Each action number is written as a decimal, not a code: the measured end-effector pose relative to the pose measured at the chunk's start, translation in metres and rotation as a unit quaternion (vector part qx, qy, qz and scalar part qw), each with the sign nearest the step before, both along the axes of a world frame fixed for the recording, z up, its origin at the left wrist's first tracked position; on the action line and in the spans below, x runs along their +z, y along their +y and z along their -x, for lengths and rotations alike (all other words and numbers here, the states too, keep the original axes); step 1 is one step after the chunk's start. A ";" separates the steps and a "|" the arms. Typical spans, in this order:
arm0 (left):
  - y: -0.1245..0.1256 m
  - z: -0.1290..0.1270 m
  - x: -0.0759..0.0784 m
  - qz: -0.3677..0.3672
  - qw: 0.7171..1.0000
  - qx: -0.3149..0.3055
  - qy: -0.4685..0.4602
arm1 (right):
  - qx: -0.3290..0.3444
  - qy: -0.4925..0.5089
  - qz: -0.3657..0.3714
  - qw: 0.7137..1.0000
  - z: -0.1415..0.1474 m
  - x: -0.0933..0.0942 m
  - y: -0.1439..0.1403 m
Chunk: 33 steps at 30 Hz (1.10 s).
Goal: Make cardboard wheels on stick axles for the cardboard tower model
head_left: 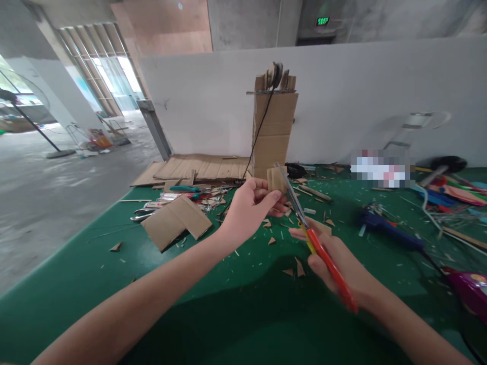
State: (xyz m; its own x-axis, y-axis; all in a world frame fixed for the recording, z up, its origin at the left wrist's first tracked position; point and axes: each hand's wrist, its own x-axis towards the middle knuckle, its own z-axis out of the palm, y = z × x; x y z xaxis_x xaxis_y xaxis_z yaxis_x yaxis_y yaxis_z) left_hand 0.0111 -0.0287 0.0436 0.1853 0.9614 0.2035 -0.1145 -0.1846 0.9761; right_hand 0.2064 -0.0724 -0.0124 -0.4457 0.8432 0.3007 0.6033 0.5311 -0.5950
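Note:
My left hand (249, 205) pinches a small piece of brown cardboard (274, 179) between thumb and fingers, held up above the green table (76, 284). My right hand (335, 261) grips scissors with red and yellow handles (323, 253). Their metal blades (291, 195) point up and away, with the tip lying against the right edge of the cardboard piece. Small cardboard offcuts (271, 241) are scattered on the table below both hands.
A tall cardboard tower (273, 126) with a black cord stands behind the hands. Flat cardboard sheets (175, 219) and tools lie to the left. A blue glue gun (384, 230) and a purple object (470, 289) lie to the right. A white wall (380, 91) backs the table.

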 end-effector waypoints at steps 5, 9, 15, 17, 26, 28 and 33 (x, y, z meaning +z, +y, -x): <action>-0.001 -0.001 0.001 0.004 1.000 0.008 -0.004 | -0.008 -0.010 -0.003 1.000 0.002 0.003 -0.001; 0.000 -0.002 -0.002 0.002 1.000 -0.007 -0.002 | -0.011 0.004 0.001 1.000 0.001 -0.002 0.001; -0.001 -0.002 -0.005 0.002 1.000 -0.016 -0.008 | 0.004 0.037 0.034 0.999 -0.002 -0.014 0.008; -0.002 -0.003 -0.005 0.008 1.000 -0.017 -0.012 | -0.001 0.050 0.045 0.998 -0.001 -0.017 0.009; -0.004 -0.005 -0.006 0.028 0.999 -0.027 -0.027 | -0.034 0.045 0.037 0.998 0.005 -0.011 0.004; -0.003 -0.004 -0.007 0.025 0.999 -0.031 -0.029 | -0.037 0.038 0.036 0.998 0.006 -0.009 0.004; -0.001 -0.003 -0.007 0.022 0.999 -0.037 -0.031 | -0.075 0.061 0.121 0.988 0.014 -0.011 0.003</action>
